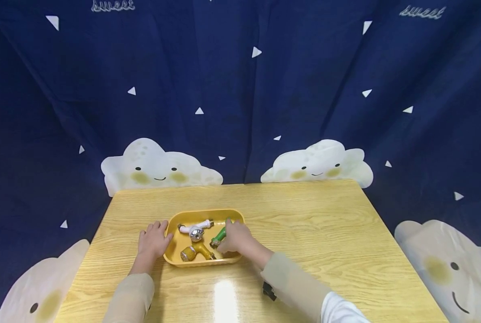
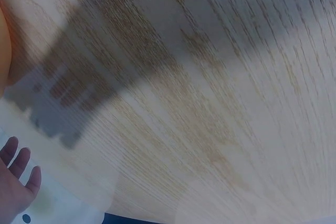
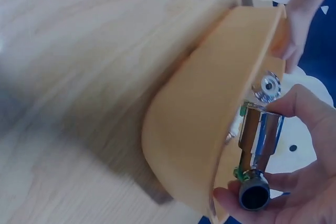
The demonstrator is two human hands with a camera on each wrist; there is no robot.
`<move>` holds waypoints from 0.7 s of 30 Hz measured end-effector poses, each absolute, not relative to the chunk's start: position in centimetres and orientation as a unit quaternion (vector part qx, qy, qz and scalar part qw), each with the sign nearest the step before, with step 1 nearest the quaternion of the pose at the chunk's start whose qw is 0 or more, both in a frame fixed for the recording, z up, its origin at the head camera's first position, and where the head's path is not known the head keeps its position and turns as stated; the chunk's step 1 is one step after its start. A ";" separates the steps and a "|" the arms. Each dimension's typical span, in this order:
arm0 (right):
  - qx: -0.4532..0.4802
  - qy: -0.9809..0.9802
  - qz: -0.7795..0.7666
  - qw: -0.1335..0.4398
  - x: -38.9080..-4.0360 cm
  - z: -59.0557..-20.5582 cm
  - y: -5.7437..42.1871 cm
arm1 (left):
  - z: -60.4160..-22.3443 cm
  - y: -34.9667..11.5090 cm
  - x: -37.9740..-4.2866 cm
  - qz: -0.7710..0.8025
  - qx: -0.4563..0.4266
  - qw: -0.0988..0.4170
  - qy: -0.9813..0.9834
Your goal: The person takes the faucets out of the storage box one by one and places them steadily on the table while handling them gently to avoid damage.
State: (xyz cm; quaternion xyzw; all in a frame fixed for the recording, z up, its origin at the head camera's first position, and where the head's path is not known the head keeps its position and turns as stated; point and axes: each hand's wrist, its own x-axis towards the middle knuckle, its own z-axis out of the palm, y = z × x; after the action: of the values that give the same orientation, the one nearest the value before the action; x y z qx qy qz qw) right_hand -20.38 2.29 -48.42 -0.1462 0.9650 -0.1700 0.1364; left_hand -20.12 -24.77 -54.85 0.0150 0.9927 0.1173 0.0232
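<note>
The right hand (image 1: pixel 237 237) grips a metal-and-green fitting (image 3: pixel 260 129) between thumb and fingers — right at the tray's end. Left of those fingers, in the yellow tray (image 1: pixel 200 263), lie a yellow fitting (image 1: pixel 201 247) and a white fitting (image 1: pixel 203 224). The left hand (image 1: pixel 153 240) spreads its fingers — thumb just beside the tray's wall.
</note>
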 end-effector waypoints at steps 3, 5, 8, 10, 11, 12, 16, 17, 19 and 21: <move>-0.157 0.967 -0.161 0.116 -20.6 -48.0 2.9 | -54.8 -24.7 -20.1 0.117 0.015 0.024 0.993; -0.163 0.966 -0.171 0.104 -20.7 -48.0 3.3 | -54.8 -24.8 -20.1 0.117 0.014 0.025 0.993; -0.177 0.965 -0.174 0.081 -20.9 -48.0 3.8 | -54.8 -24.8 -20.1 0.115 0.014 0.027 0.993; -0.184 0.966 -0.173 0.059 -21.0 -48.0 4.0 | -54.8 -24.8 -20.1 0.115 0.015 0.027 0.993; -0.188 0.966 -0.170 0.047 -21.0 -48.0 4.2 | -54.8 -24.8 -20.1 0.115 0.015 0.027 0.993; -0.191 0.966 -0.171 0.038 -21.1 -48.0 4.3 | -54.8 -24.8 -20.2 0.115 0.016 0.026 0.993; -0.198 0.966 -0.168 0.002 -21.3 -48.0 4.9 | -54.8 -24.7 -20.1 0.116 0.017 0.024 0.993; -0.200 0.965 -0.167 -0.007 -21.4 -48.0 5.0 | -54.8 -24.7 -20.1 0.116 0.017 0.023 0.993; -0.202 0.965 -0.169 -0.019 -21.6 -48.0 5.4 | -54.8 -24.7 -20.1 0.116 0.017 0.023 0.993; -0.203 0.963 -0.174 -0.032 -21.8 -48.1 5.8 | -54.7 -24.6 -20.1 0.115 0.016 0.023 0.993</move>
State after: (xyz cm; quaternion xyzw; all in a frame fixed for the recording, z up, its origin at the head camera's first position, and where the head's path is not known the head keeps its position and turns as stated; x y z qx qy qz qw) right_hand -21.83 5.76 -48.15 -0.2026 0.9632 -0.1736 -0.0323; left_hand -20.07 -24.64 -54.71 0.0160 0.9929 0.1154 0.0230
